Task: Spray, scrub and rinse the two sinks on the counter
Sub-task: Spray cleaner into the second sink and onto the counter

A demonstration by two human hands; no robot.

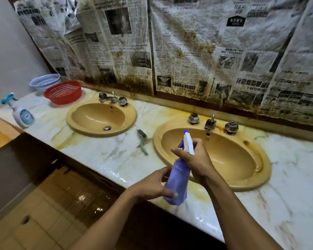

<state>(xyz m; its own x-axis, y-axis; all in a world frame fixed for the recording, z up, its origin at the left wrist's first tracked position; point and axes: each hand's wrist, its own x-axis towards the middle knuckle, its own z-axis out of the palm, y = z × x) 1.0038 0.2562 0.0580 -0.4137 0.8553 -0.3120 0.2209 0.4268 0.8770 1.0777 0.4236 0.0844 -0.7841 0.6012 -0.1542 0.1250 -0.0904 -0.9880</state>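
Old newspapers (pixel 188 42) hang all over the wall behind a long marble counter (pixel 287 177), and brown dirt stains the bottom of the paper. Two yellow-brown sinks sit in the counter. The near sink (pixel 233 156) is right in front of the person, with silver taps (pixel 210 123) behind it and a brown rust mark inside it close to one knob. The far sink (pixel 90 116) is off to the person's left and has its own taps (pixel 113 99). Yellow stains run over the counter around both sinks. A purple spray bottle (pixel 177 179) is up in the air over the front rim of the near sink. It leans so that its white top (pixel 188 143) points toward the near sink's taps. The right hand (pixel 193 159) grips the bottle's neck just under the white top, with fingers wrapped round it. The left hand (pixel 152 184) holds the fat bottom part of the bottle, with fingers curled round it and the thumb on the front. A green scrub brush (pixel 142 139) lies on the counter between the two sinks and touches neither. Past the far sink sits a red basket (pixel 63 92), with a pale blue basket (pixel 44 83) just behind it. A white spray bottle with a blue-green top (pixel 22 114) stands near the far end of the counter. The tiled floor (pixel 61 204) below looks wet and shiny.
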